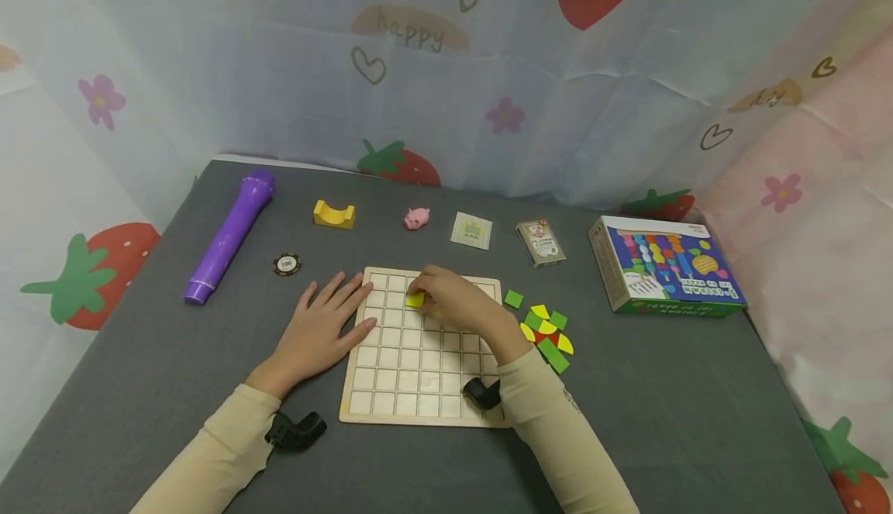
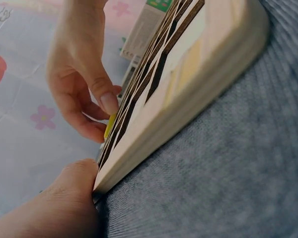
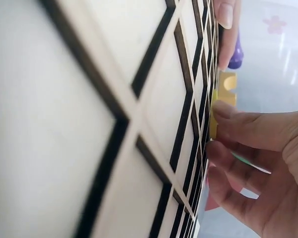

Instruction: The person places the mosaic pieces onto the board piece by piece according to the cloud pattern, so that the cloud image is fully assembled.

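A wooden grid board (image 1: 412, 378) lies on the grey table. My right hand (image 1: 456, 301) pinches a small yellow tile (image 1: 415, 300) and holds it on a cell near the board's far side; the tile (image 3: 214, 119) shows between its fingertips (image 3: 223, 110) in the right wrist view. My left hand (image 1: 324, 326) lies flat with straight fingers on the board's left edge (image 2: 154, 144). In the left wrist view the right hand's fingers (image 2: 107, 101) hold the yellow tile (image 2: 110, 127).
A pile of green, yellow and red tiles (image 1: 547, 328) sits right of the board. Behind it are a card pack (image 1: 540, 242), a colourful box (image 1: 663, 274), a white card (image 1: 471, 230), a pink pig (image 1: 416, 219), a yellow block (image 1: 334, 214), a chip (image 1: 287, 264) and a purple cylinder (image 1: 229, 236).
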The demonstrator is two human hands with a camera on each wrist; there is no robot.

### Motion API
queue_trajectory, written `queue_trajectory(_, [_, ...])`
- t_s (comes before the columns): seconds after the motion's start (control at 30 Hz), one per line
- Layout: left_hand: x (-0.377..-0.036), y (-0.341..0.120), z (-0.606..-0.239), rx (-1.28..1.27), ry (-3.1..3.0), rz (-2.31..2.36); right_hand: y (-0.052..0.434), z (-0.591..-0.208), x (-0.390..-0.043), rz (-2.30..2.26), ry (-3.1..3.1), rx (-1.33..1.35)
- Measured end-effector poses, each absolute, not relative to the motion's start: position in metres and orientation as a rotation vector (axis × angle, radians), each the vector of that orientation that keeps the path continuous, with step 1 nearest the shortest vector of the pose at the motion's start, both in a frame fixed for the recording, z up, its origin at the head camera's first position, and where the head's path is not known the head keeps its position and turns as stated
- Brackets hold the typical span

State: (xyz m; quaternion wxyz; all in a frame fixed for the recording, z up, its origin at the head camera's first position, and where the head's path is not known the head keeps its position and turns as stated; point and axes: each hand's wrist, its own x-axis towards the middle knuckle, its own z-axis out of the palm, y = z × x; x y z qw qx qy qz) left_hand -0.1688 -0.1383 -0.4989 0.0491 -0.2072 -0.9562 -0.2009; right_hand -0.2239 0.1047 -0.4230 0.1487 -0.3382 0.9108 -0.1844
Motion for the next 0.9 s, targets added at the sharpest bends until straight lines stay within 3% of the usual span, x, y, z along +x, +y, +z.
queue_trajectory(0.9, [-0.1681, -0.1383, -0.4970, -0.624, -2.906, -0.624, 0.1043, -0.4215, -0.2215, -0.474, 2.647, -0.941])
